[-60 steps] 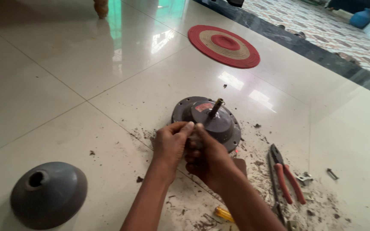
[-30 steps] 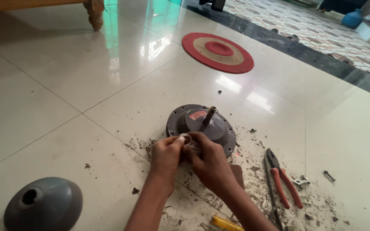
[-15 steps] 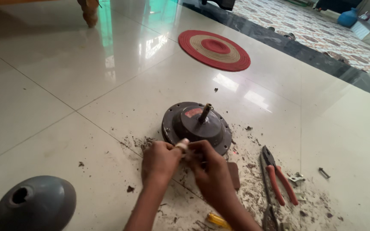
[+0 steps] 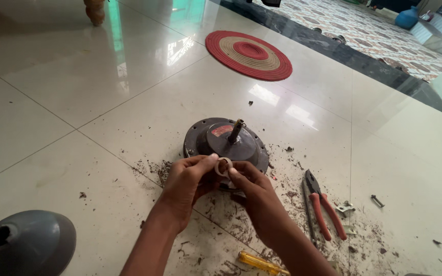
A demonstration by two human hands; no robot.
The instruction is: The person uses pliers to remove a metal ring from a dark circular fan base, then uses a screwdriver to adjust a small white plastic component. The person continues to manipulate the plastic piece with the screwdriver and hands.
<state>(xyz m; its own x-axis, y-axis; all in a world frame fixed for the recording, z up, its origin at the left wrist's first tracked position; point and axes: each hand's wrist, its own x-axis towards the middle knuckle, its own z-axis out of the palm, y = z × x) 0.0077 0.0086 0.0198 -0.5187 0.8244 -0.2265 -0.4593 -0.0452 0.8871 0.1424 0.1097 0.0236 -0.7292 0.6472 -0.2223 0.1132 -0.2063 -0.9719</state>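
Note:
A dark grey round motor housing (image 4: 208, 140) with an upright metal shaft (image 4: 236, 130) lies on the tiled floor. Just in front of it, my left hand (image 4: 188, 183) and my right hand (image 4: 254, 190) meet fingertip to fingertip. Between them they pinch a small white ring (image 4: 223, 166), held upright so its hole faces me. The ring hovers above the near edge of the housing.
Red-handled pliers (image 4: 323, 208) lie to the right, with a bolt (image 4: 377, 201) and small metal bits (image 4: 345, 208) beyond. A yellow screwdriver (image 4: 262, 263) lies near my right forearm. A grey dome cover (image 4: 24, 245) sits at bottom left. A red round mat (image 4: 248, 54) lies farther off. Dirt litters the floor.
My hands have drawn back from the housing toward me, and the white ring now shows clearly between my fingertips. The view has shifted slightly.

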